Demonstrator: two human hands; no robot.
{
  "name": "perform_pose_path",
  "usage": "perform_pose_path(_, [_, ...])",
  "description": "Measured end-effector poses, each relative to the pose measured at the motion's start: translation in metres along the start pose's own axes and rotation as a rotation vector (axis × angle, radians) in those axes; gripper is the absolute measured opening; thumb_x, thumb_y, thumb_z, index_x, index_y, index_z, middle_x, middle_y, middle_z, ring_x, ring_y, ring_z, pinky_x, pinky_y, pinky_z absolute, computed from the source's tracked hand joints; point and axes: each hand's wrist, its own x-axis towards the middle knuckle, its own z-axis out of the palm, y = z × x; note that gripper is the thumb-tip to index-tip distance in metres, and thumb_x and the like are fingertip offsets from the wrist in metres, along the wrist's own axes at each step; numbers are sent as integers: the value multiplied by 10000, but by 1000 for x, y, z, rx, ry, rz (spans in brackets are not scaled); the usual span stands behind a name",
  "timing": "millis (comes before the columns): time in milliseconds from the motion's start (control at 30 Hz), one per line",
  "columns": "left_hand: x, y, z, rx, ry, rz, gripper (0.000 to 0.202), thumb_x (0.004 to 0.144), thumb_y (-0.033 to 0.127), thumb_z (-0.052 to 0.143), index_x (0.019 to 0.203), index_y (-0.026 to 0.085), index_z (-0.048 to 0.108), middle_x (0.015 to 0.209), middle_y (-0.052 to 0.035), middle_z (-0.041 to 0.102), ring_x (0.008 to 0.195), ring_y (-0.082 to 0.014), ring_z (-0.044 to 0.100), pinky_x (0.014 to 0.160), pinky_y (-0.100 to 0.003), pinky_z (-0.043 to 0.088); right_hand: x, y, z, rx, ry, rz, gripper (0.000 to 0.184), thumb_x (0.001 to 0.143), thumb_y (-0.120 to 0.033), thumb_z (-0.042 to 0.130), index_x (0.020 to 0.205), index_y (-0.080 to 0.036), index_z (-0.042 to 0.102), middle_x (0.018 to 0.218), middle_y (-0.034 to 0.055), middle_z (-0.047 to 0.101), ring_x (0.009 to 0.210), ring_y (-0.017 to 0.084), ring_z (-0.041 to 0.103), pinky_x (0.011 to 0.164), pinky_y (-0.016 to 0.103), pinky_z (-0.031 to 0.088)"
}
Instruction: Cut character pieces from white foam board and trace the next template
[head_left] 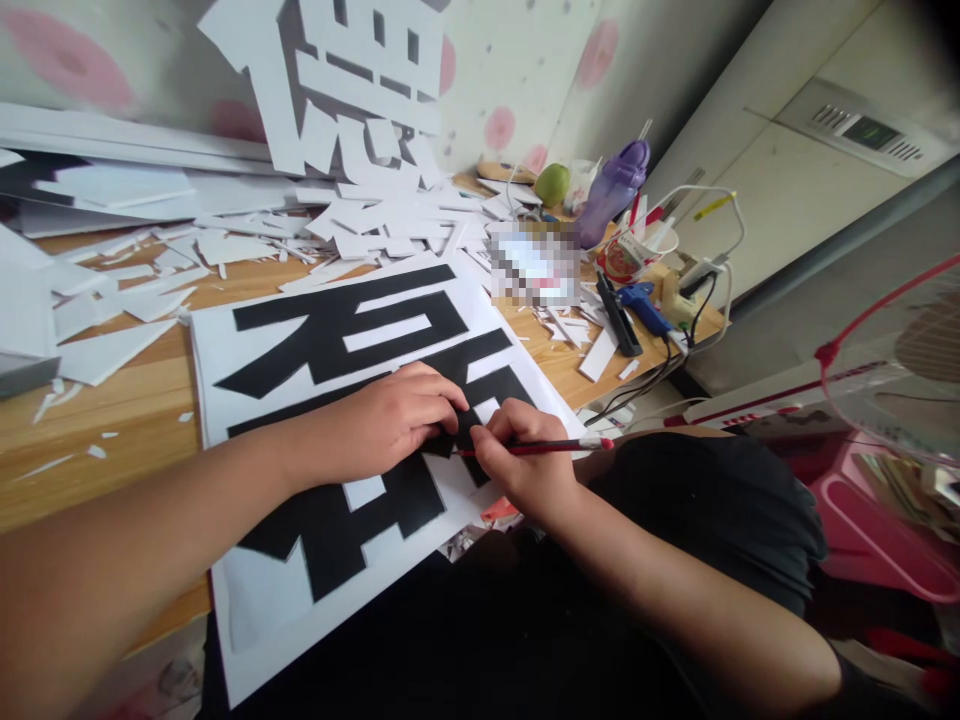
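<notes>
A white board point(259, 610) lies slantwise over the table's front edge, with a large black cut-out character point(341, 540) spread across it. My left hand point(405, 415) rests on the black shape, palm down, its fingers slightly bent and holding nothing. Close beside it, my right hand point(521, 455) grips a red and black pencil point(559, 447) between thumb and fingers. The pencil's tip is at the edge of the black shape, near my left fingertips. Part of the character is hidden under both hands.
White offcuts point(375, 220) are heaped at the back of the wooden table point(135, 420). A large white cut-out character point(277, 90) leans on the wall. At the right are a purple bottle point(611, 190), a paper tub point(630, 250), a blue glue gun point(645, 308) with cables, and a fan point(900, 360).
</notes>
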Motion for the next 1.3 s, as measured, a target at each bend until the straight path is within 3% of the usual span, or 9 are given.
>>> perform_pose_path(200, [0,-3,3,8,33,16,401,787,-47,394,923,206,672,1182,-36,664,1127,-191,543,963,-344,475,0,0,0,-71,8,-58,297,752,-242,575,530,-217,378,494,-28,499,440,88,427,434,222,325])
perform_pose_path(400, [0,-4,4,3,35,16,456,781,-58,418,976,232,711,1188,-17,676,1133,-190,550,988,-354,465,4,-7,-1,77,-21,17,295,770,-269,600,542,-218,420,491,-26,524,443,100,475,440,228,371])
perform_pose_path(500, [0,-3,2,-11,9,-1,481,767,-77,413,983,227,717,1221,-15,667,1139,-187,542,999,-348,458,9,-12,3,128,-75,-22,297,756,-263,633,543,-212,432,520,-24,547,469,95,485,453,221,382])
perform_pose_path(833, [1,-3,1,-24,-44,-6,495,765,-76,405,1006,228,714,1288,-16,637,1186,-200,509,1057,-388,418,11,-6,16,118,-91,-143,310,762,-230,633,528,-206,431,533,-41,505,484,81,442,458,215,367])
perform_pose_path(1067, [-1,-5,2,-26,-25,13,431,790,-50,455,1009,226,704,1268,-22,647,1183,-206,518,1037,-383,428,9,-6,18,57,-58,-146,298,760,-215,597,529,-208,409,502,-55,452,461,74,392,452,217,325])
perform_pose_path(1300, [-2,-5,0,-25,-50,31,501,732,-87,428,1015,223,701,1313,-20,621,1202,-204,498,1064,-388,411,6,-4,15,42,-36,-145,312,751,-185,575,527,-212,359,499,-62,416,462,72,367,455,219,304])
